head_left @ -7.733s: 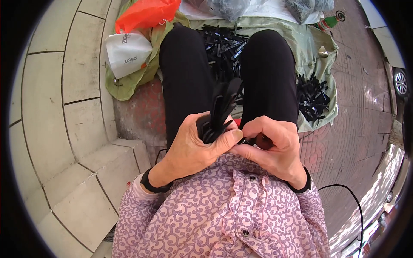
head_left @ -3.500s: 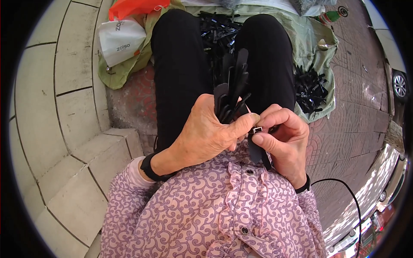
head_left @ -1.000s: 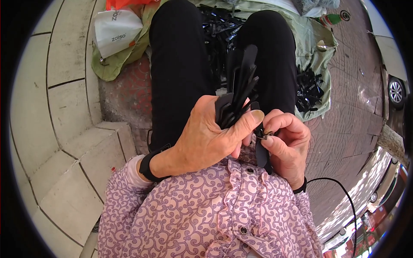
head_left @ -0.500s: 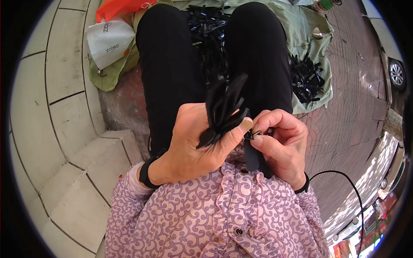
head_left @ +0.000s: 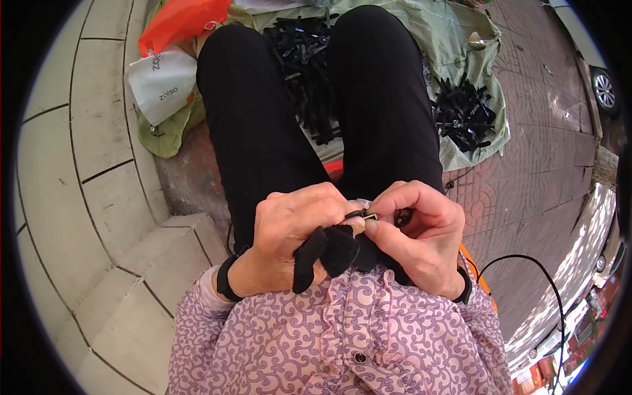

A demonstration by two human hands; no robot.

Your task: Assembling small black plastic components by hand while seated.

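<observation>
In front of my shirt, my left hand (head_left: 286, 230) is closed around a bunch of soft black fabric straps (head_left: 340, 250). Their ends fold down over the thumb side toward me. Close against it, the thumb and forefinger of my right hand (head_left: 431, 234) pinch a small metal buckle (head_left: 372, 216) at a strap's end. The two hands' fingertips almost meet at this metal piece. Part of a dark strap hangs below the right fingers, and the other right fingers curl around a small dark piece that I cannot make out.
Many black straps lie piled between my knees (head_left: 306, 79), and another heap (head_left: 464, 115) rests on a pale green sheet (head_left: 454, 39) at right. An orange bag (head_left: 181, 23) and a white bag (head_left: 161, 85) sit far left, above a tiled step (head_left: 171, 243). A black cable (head_left: 530, 262) loops at right.
The bunch of straps in my left hand stood up away from me and now folds down toward me. My left hand has turned over slightly; the right keeps its pinch on the buckle.
</observation>
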